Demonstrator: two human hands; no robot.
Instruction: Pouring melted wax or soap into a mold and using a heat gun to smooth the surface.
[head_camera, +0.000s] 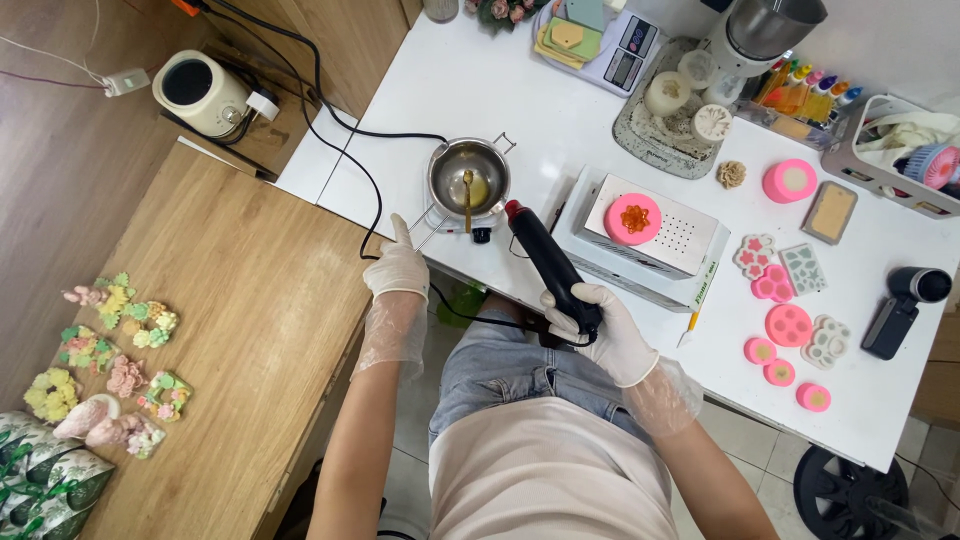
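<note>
The right hand (600, 325), in a thin clear glove, is holding a black heat gun (550, 265) with its fingers closed around the handle; the red nozzle is pointing toward a small metal pot (468, 178) on the white bench (540, 110). The left hand (397, 268), also gloved, is resting at the bench edge just beside the pot's wire stand, its fingers loosely extended and gripping nothing. A spoon is lying inside the pot. A round pink mold (633, 219) is sitting on a white box (655, 240) to the right of the gun.
</note>
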